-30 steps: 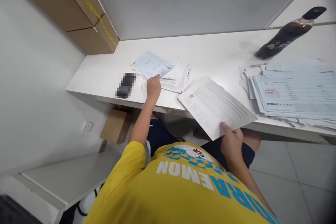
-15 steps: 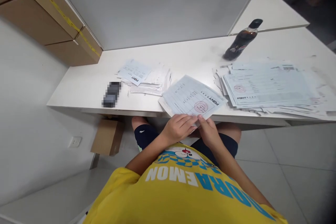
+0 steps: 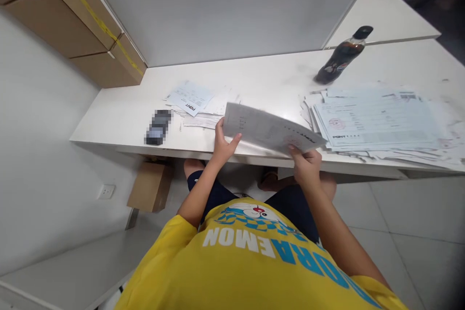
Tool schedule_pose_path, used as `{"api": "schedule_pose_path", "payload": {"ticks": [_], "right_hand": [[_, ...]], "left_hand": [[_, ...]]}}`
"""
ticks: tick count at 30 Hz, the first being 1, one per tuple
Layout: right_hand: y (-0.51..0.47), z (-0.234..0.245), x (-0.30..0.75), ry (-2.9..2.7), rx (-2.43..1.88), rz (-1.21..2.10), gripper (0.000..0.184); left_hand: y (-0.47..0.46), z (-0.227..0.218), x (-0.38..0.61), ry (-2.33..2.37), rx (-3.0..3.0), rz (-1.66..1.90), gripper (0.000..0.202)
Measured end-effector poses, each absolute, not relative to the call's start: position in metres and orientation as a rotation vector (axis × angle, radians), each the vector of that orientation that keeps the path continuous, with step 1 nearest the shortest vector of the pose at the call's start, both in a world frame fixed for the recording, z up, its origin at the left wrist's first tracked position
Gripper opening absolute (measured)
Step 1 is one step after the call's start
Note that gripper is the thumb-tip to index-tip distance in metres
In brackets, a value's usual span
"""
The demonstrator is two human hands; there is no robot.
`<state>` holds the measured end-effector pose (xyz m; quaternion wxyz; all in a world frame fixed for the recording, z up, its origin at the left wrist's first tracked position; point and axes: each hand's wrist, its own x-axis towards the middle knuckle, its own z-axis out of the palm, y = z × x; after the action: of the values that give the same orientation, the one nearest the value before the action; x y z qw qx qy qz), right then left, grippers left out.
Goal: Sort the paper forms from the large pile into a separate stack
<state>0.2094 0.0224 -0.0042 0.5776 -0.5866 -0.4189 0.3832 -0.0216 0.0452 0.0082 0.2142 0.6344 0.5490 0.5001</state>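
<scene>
Between my hands a printed paper sheet [image 3: 269, 128] with a red round stamp is held up, tilted, at the table's front edge. My left hand [image 3: 224, 144] grips its left end, thumb on the near face and fingers behind. My right hand [image 3: 305, 162] pinches the lower right part, thumb beside the stamp. Whether it is one sheet or several I cannot tell. Behind its left end lies a smaller paper stack [image 3: 201, 118] with a slip [image 3: 189, 97] on top. To the right is a larger stack of stamped forms [image 3: 378, 123], its edges uneven.
A cola bottle [image 3: 343, 58] stands at the back right of the white table [image 3: 254, 70]. A blurred-out dark object [image 3: 159, 127] lies at the left. Cardboard boxes [image 3: 83, 34] are piled at the far left; another box [image 3: 150, 186] is under the table.
Both hands have moved apart, from close together at the sheet's lower corner to its two ends. The sheet has been lifted and tilted more upright. The view has shifted slightly.
</scene>
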Motion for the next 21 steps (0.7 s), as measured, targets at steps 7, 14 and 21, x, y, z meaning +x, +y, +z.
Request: {"api": "schedule_pose_path", "payload": {"ticks": [7,14,21], "right_hand": [[0.029,-0.01,0.199,-0.962,-1.25,0.946,0.044],[0.021,-0.008,0.2,-1.026,-1.335,0.908,0.031],[0.004,-0.009,0.21,-1.011,-1.433,0.793,0.036]], "left_hand": [[0.024,0.007,-0.002,1.565,1.598,1.439,0.059],[0.015,0.009,0.001,1.722,1.502,1.506,0.04],[0.015,0.014,-0.007,1.487,1.44,1.368,0.038]]}}
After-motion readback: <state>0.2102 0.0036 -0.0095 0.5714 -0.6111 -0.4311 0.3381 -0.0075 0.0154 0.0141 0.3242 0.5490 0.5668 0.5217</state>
